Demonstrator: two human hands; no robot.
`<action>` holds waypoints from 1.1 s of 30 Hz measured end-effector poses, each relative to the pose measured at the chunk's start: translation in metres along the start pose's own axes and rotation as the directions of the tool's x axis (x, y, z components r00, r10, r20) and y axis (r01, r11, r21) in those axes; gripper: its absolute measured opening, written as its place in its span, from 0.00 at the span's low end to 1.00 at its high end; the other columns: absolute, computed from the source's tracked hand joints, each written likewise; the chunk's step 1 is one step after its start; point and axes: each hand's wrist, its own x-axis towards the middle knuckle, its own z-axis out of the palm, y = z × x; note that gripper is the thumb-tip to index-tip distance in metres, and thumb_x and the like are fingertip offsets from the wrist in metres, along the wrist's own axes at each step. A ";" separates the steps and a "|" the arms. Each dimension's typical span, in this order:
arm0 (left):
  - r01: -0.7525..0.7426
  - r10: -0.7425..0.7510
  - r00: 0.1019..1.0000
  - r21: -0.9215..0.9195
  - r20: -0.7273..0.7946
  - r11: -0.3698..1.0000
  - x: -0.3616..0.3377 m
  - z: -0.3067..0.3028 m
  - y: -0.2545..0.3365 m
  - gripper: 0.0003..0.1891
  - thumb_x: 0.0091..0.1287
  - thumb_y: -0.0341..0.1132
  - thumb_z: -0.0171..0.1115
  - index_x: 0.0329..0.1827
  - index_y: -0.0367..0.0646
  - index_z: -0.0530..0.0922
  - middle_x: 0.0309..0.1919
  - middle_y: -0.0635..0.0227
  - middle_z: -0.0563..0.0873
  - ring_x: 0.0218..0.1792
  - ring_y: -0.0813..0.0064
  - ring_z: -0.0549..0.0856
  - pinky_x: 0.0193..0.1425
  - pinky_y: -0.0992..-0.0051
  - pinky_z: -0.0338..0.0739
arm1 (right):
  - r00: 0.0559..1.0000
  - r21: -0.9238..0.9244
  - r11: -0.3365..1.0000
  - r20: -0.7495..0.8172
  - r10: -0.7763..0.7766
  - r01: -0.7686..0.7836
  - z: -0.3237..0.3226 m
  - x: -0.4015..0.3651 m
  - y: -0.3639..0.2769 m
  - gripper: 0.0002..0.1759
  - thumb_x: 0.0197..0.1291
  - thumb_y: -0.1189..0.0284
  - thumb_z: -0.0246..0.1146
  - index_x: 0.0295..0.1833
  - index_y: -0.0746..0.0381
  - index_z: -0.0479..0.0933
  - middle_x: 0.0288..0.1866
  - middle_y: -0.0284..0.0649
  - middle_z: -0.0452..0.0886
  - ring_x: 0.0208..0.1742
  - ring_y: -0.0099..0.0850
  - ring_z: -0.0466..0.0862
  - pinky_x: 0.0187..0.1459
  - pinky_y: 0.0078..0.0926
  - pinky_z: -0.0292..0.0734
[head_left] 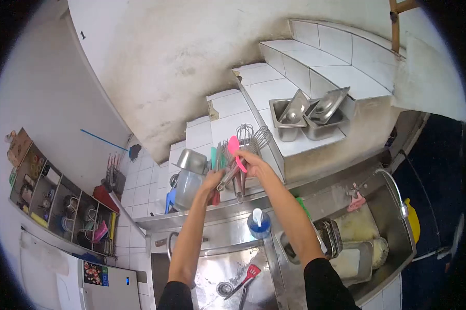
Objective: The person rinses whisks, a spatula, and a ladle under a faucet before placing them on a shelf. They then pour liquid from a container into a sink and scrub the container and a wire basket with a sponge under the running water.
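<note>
Both arms reach forward over the sink's back ledge, where a bunch of kitchen utensils is held upright. My right hand (251, 164) is closed around utensil handles beside a bright pink spatula (233, 144), with wire whisks (262, 135) rising behind it. My left hand (214, 182) is closed at the left of the bunch, near a green utensil (213, 156) and metal handles. Exactly which handles lie in each hand is partly hidden by the fingers. Just left of my left hand stand a metal pan (192, 161) and a clear plastic container (190, 189).
A pump bottle of blue liquid (258, 227) stands on the sink edge. In the left basin lies a red slotted spatula (253, 270). The right basin (398, 253) holds metal pans under a curved faucet (393, 181). Metal food pans (289, 116) sit on the tiled step.
</note>
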 end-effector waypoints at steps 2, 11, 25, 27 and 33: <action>0.049 -0.036 0.996 -0.169 0.079 0.984 0.033 0.015 -0.015 0.18 0.67 0.45 0.58 0.46 0.37 0.78 0.25 0.68 0.79 0.21 0.75 0.76 0.21 0.69 0.69 | 0.999 0.018 1.000 0.029 -0.020 0.020 -0.038 0.047 0.007 0.08 0.52 0.67 0.66 0.32 0.61 0.77 0.28 0.38 0.80 0.25 0.33 0.82 0.26 0.36 0.81; -0.113 0.091 0.986 0.161 0.137 0.980 0.084 0.047 -0.063 0.14 0.70 0.42 0.58 0.43 0.38 0.77 0.24 0.73 0.78 0.20 0.81 0.76 0.21 0.73 0.72 | 0.981 -0.222 0.959 -0.118 0.152 -0.175 -0.093 0.094 0.026 0.07 0.50 0.70 0.67 0.31 0.59 0.77 0.24 0.36 0.79 0.21 0.29 0.80 0.25 0.31 0.82; -0.250 0.251 0.968 0.105 0.003 0.963 0.104 0.064 -0.072 0.19 0.71 0.43 0.57 0.49 0.32 0.75 0.32 0.62 0.86 0.29 0.73 0.83 0.32 0.73 0.75 | 0.885 -0.850 0.527 -0.233 -0.403 0.016 -0.113 0.091 0.043 0.45 0.45 0.52 0.70 0.63 0.72 0.69 0.65 0.65 0.68 0.71 0.49 0.66 0.70 0.35 0.62; -0.152 0.139 0.984 -0.113 -0.112 0.982 0.122 0.063 -0.089 0.22 0.71 0.41 0.58 0.57 0.29 0.71 0.37 0.60 0.87 0.33 0.72 0.86 0.34 0.74 0.79 | 0.868 -0.855 0.511 -0.188 -0.460 0.086 -0.126 0.100 0.048 0.46 0.47 0.52 0.69 0.65 0.73 0.67 0.66 0.68 0.66 0.72 0.50 0.64 0.70 0.35 0.62; -0.271 0.367 0.875 0.310 -0.314 0.911 0.100 0.074 -0.070 0.28 0.67 0.40 0.60 0.63 0.26 0.66 0.43 0.42 0.83 0.44 0.52 0.85 0.49 0.62 0.77 | 0.815 -0.887 0.458 -0.301 -0.495 -0.050 -0.108 0.073 0.041 0.45 0.55 0.46 0.62 0.64 0.75 0.67 0.59 0.71 0.72 0.65 0.57 0.72 0.65 0.41 0.68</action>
